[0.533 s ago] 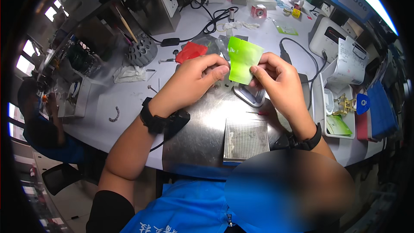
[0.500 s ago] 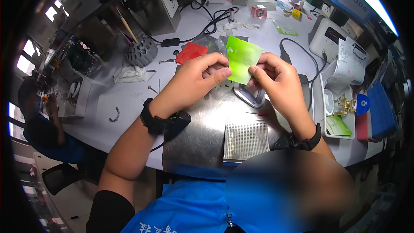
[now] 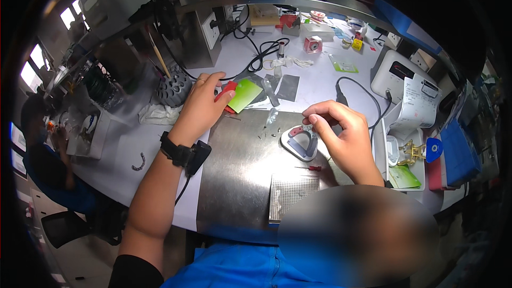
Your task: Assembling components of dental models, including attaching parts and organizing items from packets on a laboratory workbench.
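My left hand [image 3: 205, 101] is at the far left of the metal plate [image 3: 234, 170], thumb and forefinger spread apart. Its thumb touches the edge of a green packet [image 3: 246, 95], which overlaps a red packet [image 3: 226, 92]. My right hand [image 3: 344, 133] is bent with thumb and forefinger close together, pinching something small that I cannot make out. Just below and beside those fingertips is a horseshoe-shaped dental model [image 3: 300, 144], grey with a pink patch on a white base. A thin tool with a red end [image 3: 314, 168] lies nearer me, above a perforated metal block [image 3: 290, 194].
A grey holder with holes [image 3: 173, 88] carries tools at the left, beside crumpled white cloth [image 3: 157, 114]. At the right, a white tray [image 3: 377, 152] holds a brass-coloured piece [image 3: 412, 152] and green packet. Black cables [image 3: 261, 56] cross the back. Another person [image 3: 56, 154] sits far left.
The green packet moved left from between both hands to the red packet, with my left hand. My right hand came down and nearer, beside the dental model. The head view shifted slightly.
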A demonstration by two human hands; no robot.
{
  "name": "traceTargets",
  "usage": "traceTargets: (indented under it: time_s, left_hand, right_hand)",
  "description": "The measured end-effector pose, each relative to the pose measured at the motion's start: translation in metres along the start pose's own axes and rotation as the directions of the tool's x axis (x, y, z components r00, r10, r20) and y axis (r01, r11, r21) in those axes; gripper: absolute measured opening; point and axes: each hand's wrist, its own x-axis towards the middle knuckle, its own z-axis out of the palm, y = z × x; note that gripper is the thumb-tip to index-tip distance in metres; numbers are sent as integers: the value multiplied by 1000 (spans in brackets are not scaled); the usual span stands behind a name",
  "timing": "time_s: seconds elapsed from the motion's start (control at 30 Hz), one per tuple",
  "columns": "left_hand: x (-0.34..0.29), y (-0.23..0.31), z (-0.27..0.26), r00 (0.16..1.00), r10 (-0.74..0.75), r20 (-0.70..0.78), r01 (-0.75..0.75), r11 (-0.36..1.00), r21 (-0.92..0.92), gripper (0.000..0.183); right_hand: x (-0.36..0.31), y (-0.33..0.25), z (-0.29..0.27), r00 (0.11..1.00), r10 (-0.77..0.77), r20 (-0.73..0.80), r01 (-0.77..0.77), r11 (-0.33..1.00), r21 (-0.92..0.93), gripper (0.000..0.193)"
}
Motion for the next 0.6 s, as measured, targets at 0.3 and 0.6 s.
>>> traceTargets:
  time_s: [0.3, 0.6]
  left_hand:
    - [-14, 35, 9, 789, 439, 430, -495, 868, 23, 24]
    - [-22, 24, 16, 861, 274, 429, -398, 887, 233, 33]
  right_hand:
    - [-12, -116, -22, 766, -640, 68, 609, 755, 244, 23]
    - [1, -112, -18, 622, -783, 20, 731, 590, 342, 36]
